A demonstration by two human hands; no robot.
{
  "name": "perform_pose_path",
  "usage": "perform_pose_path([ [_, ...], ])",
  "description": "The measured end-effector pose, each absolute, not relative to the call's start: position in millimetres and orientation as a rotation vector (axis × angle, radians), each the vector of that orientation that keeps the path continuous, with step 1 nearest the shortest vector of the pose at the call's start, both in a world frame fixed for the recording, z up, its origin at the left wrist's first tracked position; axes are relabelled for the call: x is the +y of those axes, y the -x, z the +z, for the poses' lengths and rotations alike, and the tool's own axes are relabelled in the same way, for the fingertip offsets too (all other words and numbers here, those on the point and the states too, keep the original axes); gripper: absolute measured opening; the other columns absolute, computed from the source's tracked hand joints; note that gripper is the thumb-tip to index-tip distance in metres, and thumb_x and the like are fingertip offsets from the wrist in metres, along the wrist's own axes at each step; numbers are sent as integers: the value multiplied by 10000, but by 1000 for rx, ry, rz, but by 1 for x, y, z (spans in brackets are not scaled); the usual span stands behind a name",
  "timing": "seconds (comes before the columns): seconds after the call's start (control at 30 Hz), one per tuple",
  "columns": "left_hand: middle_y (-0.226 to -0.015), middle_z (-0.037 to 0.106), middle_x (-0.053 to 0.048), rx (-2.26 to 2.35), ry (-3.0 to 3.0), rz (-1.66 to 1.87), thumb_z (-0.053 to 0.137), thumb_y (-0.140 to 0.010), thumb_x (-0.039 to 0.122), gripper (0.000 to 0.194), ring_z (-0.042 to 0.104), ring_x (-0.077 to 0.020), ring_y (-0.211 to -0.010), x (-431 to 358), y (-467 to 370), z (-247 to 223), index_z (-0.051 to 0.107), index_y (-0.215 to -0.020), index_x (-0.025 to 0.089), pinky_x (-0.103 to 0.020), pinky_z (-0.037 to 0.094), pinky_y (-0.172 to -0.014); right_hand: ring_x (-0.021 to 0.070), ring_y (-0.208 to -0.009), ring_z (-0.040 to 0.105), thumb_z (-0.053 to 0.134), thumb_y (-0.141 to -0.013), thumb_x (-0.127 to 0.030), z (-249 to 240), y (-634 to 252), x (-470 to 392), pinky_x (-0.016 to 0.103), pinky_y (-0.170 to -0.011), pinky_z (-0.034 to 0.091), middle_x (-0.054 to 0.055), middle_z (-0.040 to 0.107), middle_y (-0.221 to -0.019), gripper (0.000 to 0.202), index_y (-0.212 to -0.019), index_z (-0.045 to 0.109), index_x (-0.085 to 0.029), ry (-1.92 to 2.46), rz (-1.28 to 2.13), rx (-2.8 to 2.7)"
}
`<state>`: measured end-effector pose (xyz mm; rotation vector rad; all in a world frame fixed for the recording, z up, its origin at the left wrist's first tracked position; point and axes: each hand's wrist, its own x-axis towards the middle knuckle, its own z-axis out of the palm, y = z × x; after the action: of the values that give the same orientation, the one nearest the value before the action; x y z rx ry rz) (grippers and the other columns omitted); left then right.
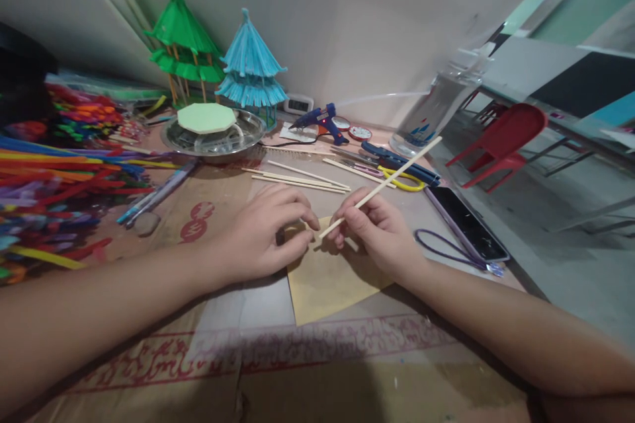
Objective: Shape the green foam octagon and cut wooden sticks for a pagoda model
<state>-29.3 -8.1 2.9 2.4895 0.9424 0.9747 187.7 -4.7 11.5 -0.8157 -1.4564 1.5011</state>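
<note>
My right hand [374, 230] pinches a thin pale wooden stick [397, 174], which slants up to the right from between thumb and fingers. Close to the stick's lower end is my left hand [272, 231], its fingers loosely curved and apart, with nothing seen in them. Beneath both hands lies a tan square sheet of paper [322, 291]. Several more wooden sticks [300, 180] rest on the table just beyond my left hand.
A blue glue gun [317, 117], yellow-handled scissors [404, 180], a phone [466, 221] and a clear water jug [429, 112] stand around. Green [183, 39] and blue [251, 63] pagoda models rise behind a metal bowl [248, 139]. Colourful pipe cleaners [64, 178] crowd the left.
</note>
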Motion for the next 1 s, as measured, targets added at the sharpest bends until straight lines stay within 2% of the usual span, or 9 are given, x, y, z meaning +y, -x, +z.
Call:
perform_pose_path([
  [0.17,-931,652,-13,874,-2543,945,604,-978,344,166,576,-184,-933,-7,31,2,700,-923,220,-337,394,-864,89,-568,660,759,-843,-460,10,-187,-6,207,-571,556,-8,728,-660,324,-854,574,-194,823,1555,-1419],
  [0.47,-911,662,-16,836,-2546,1019,582,-994,286,147,579,-175,-928,-5,31,1,705,-943,223,-306,420,-837,113,-545,655,721,-875,-464,5,-188,7,222,-517,544,8,731,-675,303,-845,607,-185,700,1770,-1337],
  [0.57,-936,650,-22,910,-2506,996,586,-985,304,153,571,-187,-949,-5,30,1,705,-934,223,-321,429,-845,115,-558,646,728,-860,-480,8,-189,8,231,-537,540,6,726,-692,317,-843,594,-193,726,1744,-1340],
  [0.7,-1049,618,-55,1032,-2491,857,613,-914,313,151,553,-240,-1044,-7,28,0,693,-977,201,-400,431,-919,104,-537,584,639,-915,-526,10,-197,8,214,-507,460,-20,656,-648,332,-843,563,-211,869,1418,-1507],
  [0.77,-1120,600,-75,1059,-2518,749,641,-865,343,250,532,-277,-1111,-8,27,-2,674,-1060,190,-448,424,-962,109,-558,564,580,-953,-515,10,-202,9,222,-514,428,-16,621,-660,327,-829,560,-213,940,1132,-1726],
  [0.87,-1181,584,-86,1073,-2576,598,661,-849,446,409,510,-308,-1165,-10,27,-4,639,-1170,192,-485,416,-995,137,-664,601,515,-995,-419,7,-207,10,258,-608,449,23,642,-758,290,-805,570,-207,925,754,-2095],
  [1.0,-1190,580,-96,1096,-2597,521,652,-852,493,479,504,-318,-1175,-10,27,-7,602,-1214,184,-499,423,-1007,155,-728,642,451,-1014,-292,6,-202,11,274,-684,467,28,683,-792,204,-883,585,-211,840,642,-2347],
])
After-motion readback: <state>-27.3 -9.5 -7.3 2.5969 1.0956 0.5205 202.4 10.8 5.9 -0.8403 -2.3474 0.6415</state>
